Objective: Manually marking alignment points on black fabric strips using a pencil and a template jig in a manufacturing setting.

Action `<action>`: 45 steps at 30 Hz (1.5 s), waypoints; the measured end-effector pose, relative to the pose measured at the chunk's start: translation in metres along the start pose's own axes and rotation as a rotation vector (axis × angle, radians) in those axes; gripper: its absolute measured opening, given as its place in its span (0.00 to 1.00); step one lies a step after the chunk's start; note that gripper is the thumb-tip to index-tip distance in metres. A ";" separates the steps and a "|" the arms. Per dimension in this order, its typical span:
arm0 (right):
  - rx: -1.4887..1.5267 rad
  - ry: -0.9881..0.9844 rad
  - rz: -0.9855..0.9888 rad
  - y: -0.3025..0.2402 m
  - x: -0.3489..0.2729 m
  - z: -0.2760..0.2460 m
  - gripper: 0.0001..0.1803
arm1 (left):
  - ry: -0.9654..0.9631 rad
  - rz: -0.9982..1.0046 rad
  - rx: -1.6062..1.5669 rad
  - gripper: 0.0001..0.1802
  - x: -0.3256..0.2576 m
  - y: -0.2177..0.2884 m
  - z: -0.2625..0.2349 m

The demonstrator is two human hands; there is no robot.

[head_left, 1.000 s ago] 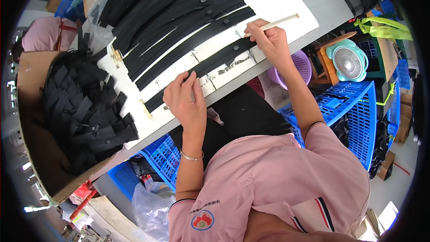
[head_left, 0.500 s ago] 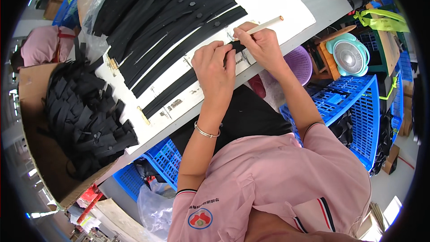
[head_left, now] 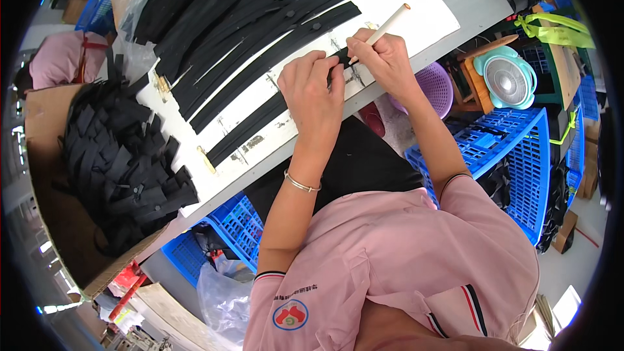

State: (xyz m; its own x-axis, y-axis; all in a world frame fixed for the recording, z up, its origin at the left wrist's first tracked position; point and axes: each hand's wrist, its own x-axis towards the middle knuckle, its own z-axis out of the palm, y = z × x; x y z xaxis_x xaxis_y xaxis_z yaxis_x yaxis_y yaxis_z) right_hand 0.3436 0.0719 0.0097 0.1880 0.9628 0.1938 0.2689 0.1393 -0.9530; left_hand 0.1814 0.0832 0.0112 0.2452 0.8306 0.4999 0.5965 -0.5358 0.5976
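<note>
My right hand (head_left: pixel 386 64) grips a white pencil (head_left: pixel 392 21), its tip down at the end of a black fabric strip (head_left: pixel 252 128). My left hand (head_left: pixel 313 91) has its fingers bent over that strip and holds it against a white board (head_left: pixel 426 10). Part of the strip is hidden under my left hand. The board carries dark pencil marks and smudges along its near side. Beyond my hands, several long black strips (head_left: pixel 240 32) lie side by side on the board, with small dark round pieces on some of them.
A cardboard box (head_left: pixel 47 136) full of black strips stands at the left, against the board. Blue plastic crates (head_left: pixel 530 175) sit at the right and below the table. Also at the right are a purple basket (head_left: pixel 434 84) and a teal fan (head_left: pixel 510 78). A person in pink (head_left: pixel 65 58) is at far left.
The pencil has swung more upright, and its tip now meets the strip's end beside my left fingers. My right hand has turned slightly; my left hand stays on the strip.
</note>
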 end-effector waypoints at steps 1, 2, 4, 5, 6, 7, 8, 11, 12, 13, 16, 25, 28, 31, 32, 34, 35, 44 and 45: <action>-0.004 -0.005 0.005 0.000 0.000 0.000 0.13 | 0.004 0.006 -0.001 0.06 0.000 -0.001 0.000; -0.005 -0.010 0.003 0.000 0.000 0.000 0.13 | 0.008 0.011 -0.002 0.06 -0.001 -0.001 0.001; -0.047 -0.021 0.008 -0.001 0.001 0.001 0.13 | 0.013 0.016 0.000 0.07 -0.001 -0.002 0.001; -0.040 -0.034 0.003 -0.001 0.001 0.004 0.13 | 0.017 0.019 0.008 0.08 -0.001 -0.004 -0.002; -0.066 -0.032 -0.016 -0.001 0.001 0.006 0.13 | 0.026 0.011 0.022 0.08 -0.002 -0.007 -0.001; -0.090 -0.033 -0.037 -0.001 0.002 0.008 0.14 | 0.029 0.027 0.005 0.08 -0.003 -0.011 0.000; -0.078 -0.050 -0.043 0.001 0.002 0.008 0.14 | 0.031 0.044 -0.012 0.09 -0.005 -0.013 0.000; -0.023 0.006 -0.026 0.009 0.001 0.001 0.13 | 0.001 0.023 0.051 0.17 -0.015 -0.006 -0.014; 0.010 0.017 0.010 0.007 0.000 -0.002 0.14 | -0.008 0.013 0.111 0.19 -0.021 -0.001 -0.023; 0.041 0.063 0.061 0.004 -0.002 -0.003 0.13 | -0.054 -0.022 0.125 0.21 -0.031 -0.001 -0.032; 0.152 0.160 0.031 0.003 -0.007 -0.005 0.12 | -0.138 -0.089 0.108 0.21 -0.048 -0.007 -0.051; 0.210 0.242 0.012 0.008 -0.004 0.004 0.11 | -0.218 0.021 0.099 0.21 0.013 -0.064 -0.054; 0.195 0.239 0.023 0.012 -0.003 0.002 0.10 | -0.232 0.006 0.072 0.21 0.007 -0.065 -0.066; 0.208 0.214 0.066 0.011 -0.003 0.000 0.10 | -0.138 -0.030 0.140 0.19 -0.022 -0.077 -0.096; 0.208 0.225 0.072 0.010 -0.003 0.000 0.10 | -0.101 -0.062 0.187 0.18 -0.031 -0.081 -0.112; 0.216 0.231 0.036 0.007 -0.003 0.001 0.10 | 0.000 -0.125 0.350 0.16 -0.051 -0.103 -0.139; 0.192 0.231 0.040 0.008 -0.003 0.000 0.10 | 0.062 -0.149 0.426 0.15 -0.057 -0.114 -0.154; 0.170 0.233 0.014 0.007 -0.002 0.010 0.10 | 0.102 -0.245 0.625 0.17 -0.059 -0.163 -0.206; 0.162 0.225 0.008 0.005 -0.003 0.011 0.11 | 0.086 -0.228 0.657 0.16 -0.062 -0.164 -0.208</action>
State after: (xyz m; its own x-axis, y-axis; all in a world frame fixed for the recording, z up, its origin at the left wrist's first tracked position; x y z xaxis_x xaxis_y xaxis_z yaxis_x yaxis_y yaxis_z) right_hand 0.3341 0.0725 0.0015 0.3991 0.8911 0.2160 0.1151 0.1850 -0.9760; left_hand -0.0904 0.0885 0.0125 0.0138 0.8819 0.4713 0.9709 -0.1245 0.2045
